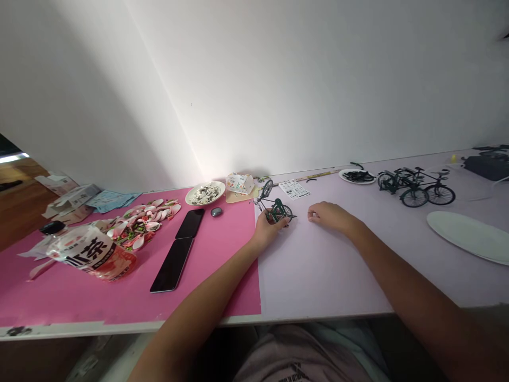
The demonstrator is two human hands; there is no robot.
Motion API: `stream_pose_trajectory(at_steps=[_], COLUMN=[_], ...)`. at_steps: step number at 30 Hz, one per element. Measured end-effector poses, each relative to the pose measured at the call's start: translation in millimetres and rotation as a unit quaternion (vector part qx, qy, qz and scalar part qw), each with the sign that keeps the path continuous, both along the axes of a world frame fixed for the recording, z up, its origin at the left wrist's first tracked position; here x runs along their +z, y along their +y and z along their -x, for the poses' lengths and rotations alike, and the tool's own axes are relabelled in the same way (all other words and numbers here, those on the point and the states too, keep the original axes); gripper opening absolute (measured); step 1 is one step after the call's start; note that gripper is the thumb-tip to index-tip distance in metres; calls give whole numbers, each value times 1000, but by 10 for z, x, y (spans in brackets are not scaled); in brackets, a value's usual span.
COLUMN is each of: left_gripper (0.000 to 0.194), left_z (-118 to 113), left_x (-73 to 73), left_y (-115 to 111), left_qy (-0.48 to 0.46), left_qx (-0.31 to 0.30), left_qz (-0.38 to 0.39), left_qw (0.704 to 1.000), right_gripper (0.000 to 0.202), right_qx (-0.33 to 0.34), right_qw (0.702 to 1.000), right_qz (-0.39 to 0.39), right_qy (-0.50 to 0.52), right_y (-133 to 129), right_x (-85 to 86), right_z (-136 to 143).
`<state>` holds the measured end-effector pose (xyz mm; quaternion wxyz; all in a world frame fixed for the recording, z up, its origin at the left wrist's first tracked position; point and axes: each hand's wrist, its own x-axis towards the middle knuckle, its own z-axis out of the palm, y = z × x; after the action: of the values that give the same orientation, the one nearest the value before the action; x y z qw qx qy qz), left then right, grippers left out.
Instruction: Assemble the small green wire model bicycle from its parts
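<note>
A small dark green model bicycle is tilted up in my left hand, whose fingers close around its lower part near the middle of the table. One of its wheels points up and away from me. To the right of it, apart from the bicycle, my right hand is closed with its thumb and fingertips pinched together just above the pale tabletop. Whatever the pinch holds, if anything, is too small to make out. Behind the hands lies a white printed sheet.
Model bicycles stand at the right, near a plate of dark parts and a large white plate. On the pink left side are two phones, a plate of small pieces, petal-like parts and a bottle.
</note>
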<state>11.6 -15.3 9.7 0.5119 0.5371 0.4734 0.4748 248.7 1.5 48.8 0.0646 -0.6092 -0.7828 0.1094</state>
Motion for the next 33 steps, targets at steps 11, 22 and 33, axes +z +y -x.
stream_pose_trajectory(at_steps=[11,22,33], left_gripper=[56,55,56], left_z=[11,3,-7], left_x=[-53,-53,-53], left_y=[38,44,42], left_qy=[-5,-29,-52], left_qx=[-3,-14,-20], left_qz=[-14,-25,-18], left_qw=[1000,999,998], right_gripper=[18,30,33], right_qx=[11,63,46], right_qw=[987,946,949], right_qz=[-72,-100,-116], right_qy=[143,301,290], right_y=[-36,-164,-171], right_x=[-72,-145,-171], right_z=[136,471,500])
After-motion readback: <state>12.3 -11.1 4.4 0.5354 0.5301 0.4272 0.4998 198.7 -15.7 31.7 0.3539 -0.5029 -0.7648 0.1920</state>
